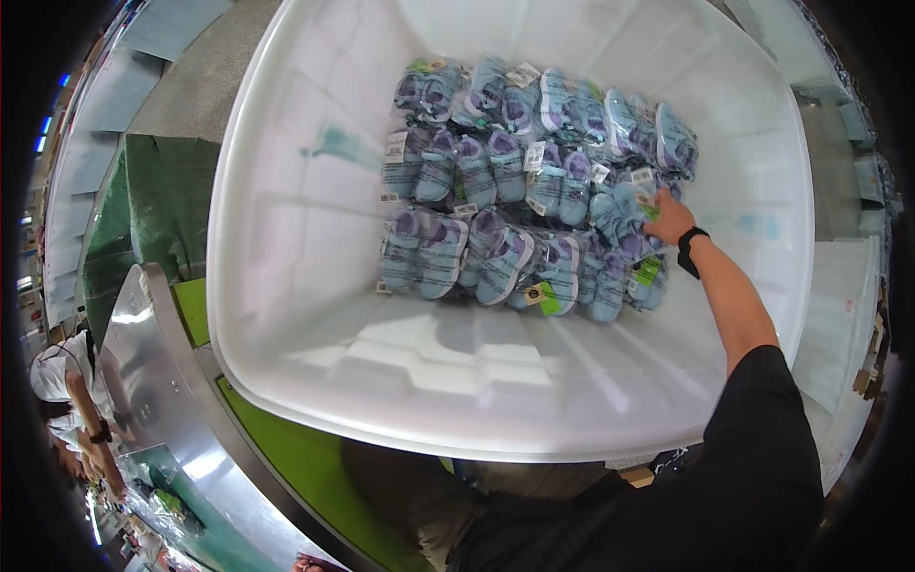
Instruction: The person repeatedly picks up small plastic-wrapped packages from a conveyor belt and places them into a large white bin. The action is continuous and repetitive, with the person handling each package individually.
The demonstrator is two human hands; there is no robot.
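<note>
Reaching into a deep white bin (534,410), the right hand (671,219) grasps the right edge of a bagged pair (621,210) of light-blue shoes, thumb and fingers bent onto the clear plastic. That pair lies tilted at the right end of the middle row inside the bin. A black band (692,254) circles the wrist, and a black sleeve (762,419) covers the upper arm. The left hand is out of view, so its state cannot be told.

Left of the grasped pair and on its near and far sides, other bagged shoes (477,173) fill three rows, pale blue with purple parts. White labels (536,155) show on several bags; a green tag (550,298) marks one in the near row. A teal smear (341,145) colours the bin's left inner wall.

To the left of the bin, beyond a bright green strip (286,443), stands a shiny metal worktop (205,458) carrying plastic-wrapped items (173,513). A co-worker (62,377) in white leans there, arms over its left side. Farther off on the left hangs a dark green cover (164,210).
</note>
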